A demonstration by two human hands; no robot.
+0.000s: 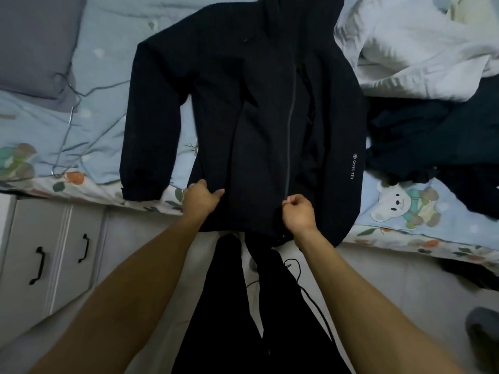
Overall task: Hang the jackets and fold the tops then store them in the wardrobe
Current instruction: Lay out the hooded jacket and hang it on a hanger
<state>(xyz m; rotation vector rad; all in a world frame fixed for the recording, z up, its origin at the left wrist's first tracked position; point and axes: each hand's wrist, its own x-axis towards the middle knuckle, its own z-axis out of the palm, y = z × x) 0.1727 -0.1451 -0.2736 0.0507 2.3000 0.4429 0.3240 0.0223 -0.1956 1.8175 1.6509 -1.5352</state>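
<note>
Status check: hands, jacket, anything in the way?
Left hand and right hand both pinch black jacket at hem. Jacket flat on bed. Wire hanger lies left, clear.

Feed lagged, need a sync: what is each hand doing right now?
Left hand: grips the jacket near its bottom edge.
Right hand: pinches the jacket front by the zip.

- One head-worn wide-angle view looks forward and steeply down, close over the near edge of the bed (102,85).
- Both forearms reach in from the bottom; the floor (378,279) lies nearest.
</note>
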